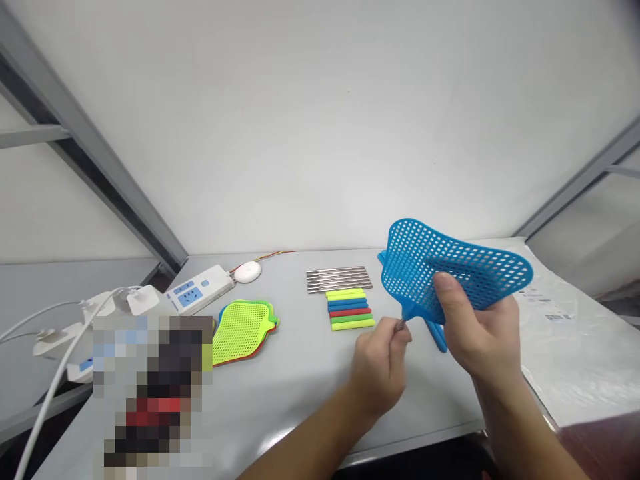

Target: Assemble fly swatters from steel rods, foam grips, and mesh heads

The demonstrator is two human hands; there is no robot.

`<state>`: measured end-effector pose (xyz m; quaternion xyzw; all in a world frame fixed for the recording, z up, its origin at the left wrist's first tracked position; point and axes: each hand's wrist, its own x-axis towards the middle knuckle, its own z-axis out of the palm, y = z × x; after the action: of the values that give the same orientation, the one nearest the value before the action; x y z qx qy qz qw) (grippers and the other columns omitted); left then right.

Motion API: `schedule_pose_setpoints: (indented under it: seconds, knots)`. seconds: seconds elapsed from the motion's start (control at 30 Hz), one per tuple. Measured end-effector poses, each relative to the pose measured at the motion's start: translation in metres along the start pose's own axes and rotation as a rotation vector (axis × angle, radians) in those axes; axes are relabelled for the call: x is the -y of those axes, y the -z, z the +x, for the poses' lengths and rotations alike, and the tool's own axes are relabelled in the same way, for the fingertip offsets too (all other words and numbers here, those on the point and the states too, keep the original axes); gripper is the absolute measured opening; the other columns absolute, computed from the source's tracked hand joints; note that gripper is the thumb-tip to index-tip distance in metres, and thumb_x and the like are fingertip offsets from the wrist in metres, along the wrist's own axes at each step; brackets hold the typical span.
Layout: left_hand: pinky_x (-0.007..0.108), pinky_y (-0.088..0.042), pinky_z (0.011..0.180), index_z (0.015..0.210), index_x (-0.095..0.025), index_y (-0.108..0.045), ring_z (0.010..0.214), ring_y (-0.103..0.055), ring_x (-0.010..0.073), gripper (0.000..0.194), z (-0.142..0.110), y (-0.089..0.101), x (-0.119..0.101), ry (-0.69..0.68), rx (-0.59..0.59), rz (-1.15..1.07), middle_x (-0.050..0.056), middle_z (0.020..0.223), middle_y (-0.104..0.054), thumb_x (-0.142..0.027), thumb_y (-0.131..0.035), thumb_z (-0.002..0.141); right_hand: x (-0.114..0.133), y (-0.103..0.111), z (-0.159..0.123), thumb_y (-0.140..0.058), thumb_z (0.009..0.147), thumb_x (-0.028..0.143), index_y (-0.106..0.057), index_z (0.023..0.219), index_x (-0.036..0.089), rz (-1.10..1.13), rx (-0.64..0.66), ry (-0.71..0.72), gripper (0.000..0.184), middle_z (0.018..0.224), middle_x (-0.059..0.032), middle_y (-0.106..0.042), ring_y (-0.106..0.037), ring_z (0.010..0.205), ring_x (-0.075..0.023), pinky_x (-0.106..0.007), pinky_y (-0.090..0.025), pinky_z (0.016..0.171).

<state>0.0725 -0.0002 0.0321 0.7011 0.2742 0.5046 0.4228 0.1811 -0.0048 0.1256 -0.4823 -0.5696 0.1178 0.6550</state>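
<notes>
My right hand (475,327) grips a blue fly swatter head (413,267), a perforated plastic paddle, with the thumb pressed on its mesh. My left hand (383,360) is closed in a pinch around a thin metal rod (400,325) at the paddle's narrow neck; most of that rod is hidden in the fingers. On the table behind lie several metal rods (340,279) in a row. In front of them sit several coloured handle tubes (350,312) in yellow, blue, red and green. A blue piece (437,335) lies partly hidden under the held paddle.
Stacked fly swatter heads (243,330), yellow-green on top, lie on the left of the grey table (295,373). Beyond them are a power strip (200,290), a round white device (247,271) and cables. Clear plastic sheeting (565,360) covers the right side. A blurred patch hides the lower left.
</notes>
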Motion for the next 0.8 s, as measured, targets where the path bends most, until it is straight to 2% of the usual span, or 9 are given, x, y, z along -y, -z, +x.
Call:
schedule_pose_setpoints:
  seconds: [0.17,0.3,0.37,0.43,0.5,0.57,0.63,0.7,0.8]
  knots:
    - [0.024,-0.03,0.053,0.079,-0.02,-0.048,0.052,-0.038,0.0106,0.027,0.005,0.007,-0.015,0.082,0.05,-0.059,-0.003,0.061,-0.041,-0.033,-0.033,0.098,0.005,0.003,0.002,-0.057,0.089,0.032,-0.065,0.088,0.022,0.027,0.028,-0.024,0.013,0.071,0.001,-0.059,-0.057,0.06,-0.0134,-0.027,-0.051,0.055]
    - [0.023,-0.025,0.048,0.075,-0.02,-0.047,0.049,-0.033,0.0098,0.033,0.013,0.013,-0.019,0.212,0.102,-0.135,-0.004,0.057,-0.037,-0.043,-0.036,0.096,-0.004,0.005,0.011,-0.056,0.089,0.035,-0.06,0.08,0.02,0.037,0.064,-0.105,0.018,0.062,0.0041,-0.05,-0.049,0.052,-0.0106,-0.024,-0.047,0.051]
    - [0.022,-0.022,0.046,0.075,-0.019,-0.046,0.046,-0.029,0.0083,0.034,0.019,0.012,-0.019,0.343,0.121,-0.238,-0.006,0.055,-0.034,-0.047,-0.041,0.094,-0.013,0.008,0.017,-0.054,0.09,0.039,-0.06,0.087,0.019,0.029,0.125,-0.176,0.02,0.065,0.0036,-0.051,-0.05,0.056,-0.0113,-0.025,-0.048,0.054]
    - [0.02,-0.021,0.043,0.076,-0.02,-0.044,0.043,-0.024,0.0069,0.036,0.028,0.009,-0.02,0.481,0.09,-0.416,-0.008,0.053,-0.029,-0.051,-0.044,0.092,-0.024,0.012,0.021,-0.053,0.09,0.042,-0.057,0.105,0.02,0.023,0.238,-0.252,0.027,0.071,0.0031,-0.053,-0.053,0.062,-0.0124,-0.027,-0.05,0.061]
    - [0.019,-0.027,0.043,0.076,-0.02,-0.044,0.043,-0.027,0.0068,0.037,0.039,0.002,-0.023,0.534,-0.02,-0.605,-0.009,0.053,-0.03,-0.053,-0.044,0.091,-0.033,0.016,0.02,-0.05,0.091,0.046,-0.045,0.124,0.02,0.04,0.378,-0.319,0.041,0.078,0.0023,-0.054,-0.055,0.068,-0.013,-0.028,-0.051,0.067]
    - [0.02,-0.039,0.053,0.076,-0.019,-0.046,0.052,-0.04,0.008,0.036,0.05,-0.007,-0.027,0.49,-0.206,-0.721,-0.005,0.059,-0.039,-0.051,-0.045,0.092,-0.039,0.02,0.016,-0.044,0.094,0.047,-0.038,0.13,0.021,0.051,0.496,-0.374,0.045,0.088,-0.0003,-0.056,-0.058,0.074,-0.0136,-0.03,-0.051,0.072]
    - [0.022,-0.045,0.068,0.078,-0.018,-0.05,0.07,-0.05,0.0099,0.034,0.059,-0.019,-0.032,0.427,-0.405,-0.767,-0.001,0.075,-0.048,-0.049,-0.048,0.091,-0.042,0.024,0.009,-0.043,0.094,0.046,-0.042,0.126,0.022,0.027,0.593,-0.424,0.04,0.098,-0.0034,-0.06,-0.061,0.083,-0.0153,-0.031,-0.05,0.077]
    - [0.022,-0.045,0.074,0.085,-0.02,-0.053,0.08,-0.052,0.0108,0.031,0.062,-0.033,-0.034,0.422,-0.557,-0.779,0.0,0.089,-0.05,-0.05,-0.049,0.091,-0.043,0.031,0.003,-0.046,0.094,0.042,-0.048,0.119,0.023,-0.026,0.682,-0.444,0.031,0.102,-0.0045,-0.063,-0.062,0.091,-0.0173,-0.032,-0.048,0.08]
    - [0.021,-0.045,0.07,0.094,-0.023,-0.054,0.077,-0.051,0.0103,0.033,0.061,-0.053,-0.034,0.539,-0.65,-0.758,0.0,0.091,-0.047,-0.055,-0.049,0.088,-0.047,0.042,-0.001,-0.039,0.096,0.037,-0.051,0.11,0.024,-0.068,0.772,-0.427,0.023,0.102,-0.0046,-0.065,-0.062,0.093,-0.0184,-0.03,-0.047,0.078]
